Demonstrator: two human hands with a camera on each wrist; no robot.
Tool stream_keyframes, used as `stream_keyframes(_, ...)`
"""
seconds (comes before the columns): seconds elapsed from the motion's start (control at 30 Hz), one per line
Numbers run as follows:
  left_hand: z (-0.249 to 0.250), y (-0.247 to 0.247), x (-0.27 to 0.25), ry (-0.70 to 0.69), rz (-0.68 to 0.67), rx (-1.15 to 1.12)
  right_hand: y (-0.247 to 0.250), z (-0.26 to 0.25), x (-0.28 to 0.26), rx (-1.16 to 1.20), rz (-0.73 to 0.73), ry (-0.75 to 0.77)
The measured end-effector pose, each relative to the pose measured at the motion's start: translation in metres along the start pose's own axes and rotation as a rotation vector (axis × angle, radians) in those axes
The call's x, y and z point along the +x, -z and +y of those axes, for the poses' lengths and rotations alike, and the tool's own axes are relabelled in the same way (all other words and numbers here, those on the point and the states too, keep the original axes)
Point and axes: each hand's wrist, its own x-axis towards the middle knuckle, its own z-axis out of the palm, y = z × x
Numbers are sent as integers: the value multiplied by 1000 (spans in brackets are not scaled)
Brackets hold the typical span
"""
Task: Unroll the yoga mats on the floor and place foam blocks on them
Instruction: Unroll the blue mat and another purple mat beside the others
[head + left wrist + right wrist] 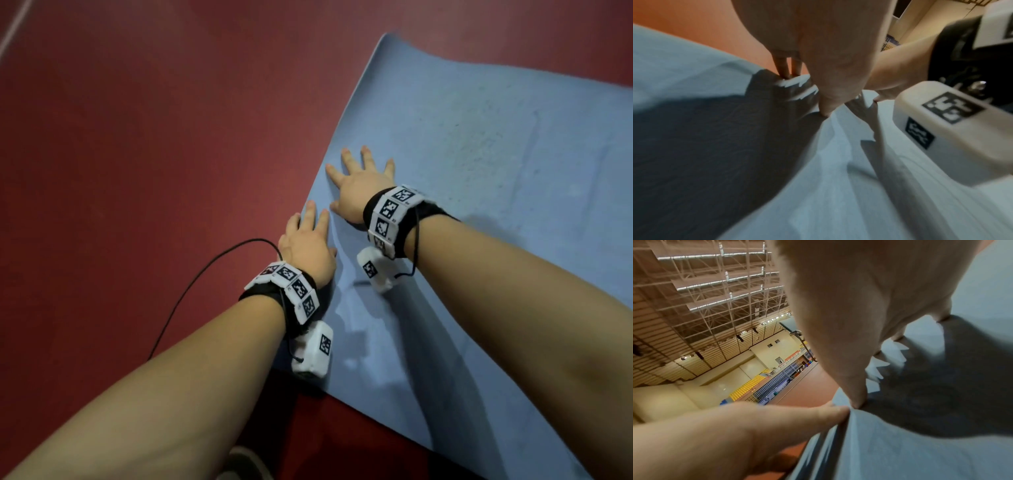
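Two flat hands (308, 245) (363, 185) on blue mat (479, 144)

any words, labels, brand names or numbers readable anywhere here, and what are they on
None: no word, brand or number can be read in any view.
Wrist bands: black-and-white square marker patterns only, no letters.
White camera housing: the same kind of marker patterns, blurred, no text.
Blue yoga mat: plain, no print visible.
Stands in the hall: anything there is too small to read.
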Motion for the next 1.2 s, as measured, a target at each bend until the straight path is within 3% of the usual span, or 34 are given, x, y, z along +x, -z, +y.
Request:
stream_keyframes(0.33,-14,6,1,-36,7,-65,-4,0,-3,49,-4,-20)
stream_keyframes(0.57,-30,-8,-11,6,89,-91,-2,-3,-4,54,7,-41)
stream_keyframes(0.8,-26,-11,-7,58,95,-84,-40,-2,-23,138,232,15)
stream_keyframes(0.93,-21,-4,-24,51,-27,-44,-43,9,-52,379,227,52)
stream_keyframes(1.03,-22,15,-39,46,-62,-82,-40,13,-82,673,202,-30)
stream_keyframes(1.2,-6,63,-80,7,-132,-33,-16,13,-167,891,68,-194)
